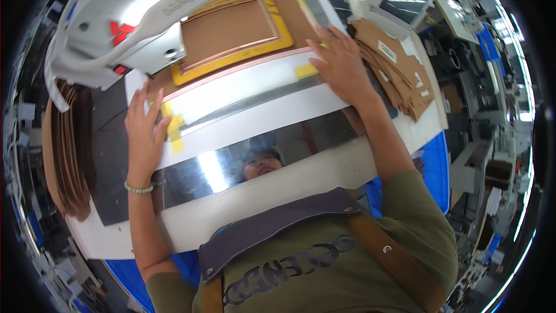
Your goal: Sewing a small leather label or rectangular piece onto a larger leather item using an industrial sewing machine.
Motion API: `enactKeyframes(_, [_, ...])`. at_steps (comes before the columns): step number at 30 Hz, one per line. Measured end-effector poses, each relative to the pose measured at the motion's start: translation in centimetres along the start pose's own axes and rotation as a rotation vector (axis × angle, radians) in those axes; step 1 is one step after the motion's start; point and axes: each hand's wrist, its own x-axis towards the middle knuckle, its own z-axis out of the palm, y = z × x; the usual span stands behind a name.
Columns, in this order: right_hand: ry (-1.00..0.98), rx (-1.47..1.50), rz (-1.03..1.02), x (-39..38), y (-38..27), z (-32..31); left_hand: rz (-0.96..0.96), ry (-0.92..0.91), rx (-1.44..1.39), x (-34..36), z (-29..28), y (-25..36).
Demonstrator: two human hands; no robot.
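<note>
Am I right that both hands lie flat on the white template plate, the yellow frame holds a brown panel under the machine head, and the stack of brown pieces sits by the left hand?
Not quite. The head view shows the flat stack of brown pieces beside the right hand, not the left hand. The rest holds: both hands flat on the white template plate, the yellow frame holding a brown panel under the machine head.

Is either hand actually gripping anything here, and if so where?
Nothing is gripped. The left hand and the right hand lie flat, fingers spread, on the left and right ends of the white template plate, near its yellow tape tabs.
</note>
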Motion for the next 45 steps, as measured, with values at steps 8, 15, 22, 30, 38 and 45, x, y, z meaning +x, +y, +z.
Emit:
enactKeyframes(8, [-0.058, 0.061, 0.005, -0.4, 0.1, -0.5, -0.009, 0.028, -0.041, 0.1, 0.1, 0.3])
enactKeyframes(15, [-0.080, 0.063, 0.029, -0.2, 0.0, -0.7, -0.010, 0.047, -0.021, -0.1, 0.3, 0.1])
enactKeyframes(22, [-0.044, 0.099, 0.019, -0.1, -0.2, -0.6, 0.001, 0.040, -0.053, 0.0, -0.1, 0.3])
enactKeyframes(30, [0.005, 0.108, -0.006, -0.3, 0.2, -0.2, -0.008, 0.054, -0.073, 0.0, -0.1, 0.0])
enactKeyframes(38, [0.119, 0.038, -0.019, 0.0, 2.5, -3.3, 0.069, 0.060, -0.049, -0.3, 0.3, -0.8])
enactKeyframes(45, [0.099, 0.092, 0.626, -2.6, 12.8, -10.3, 0.006, 0.134, -0.215, 0.8, -0.5, 0.8])
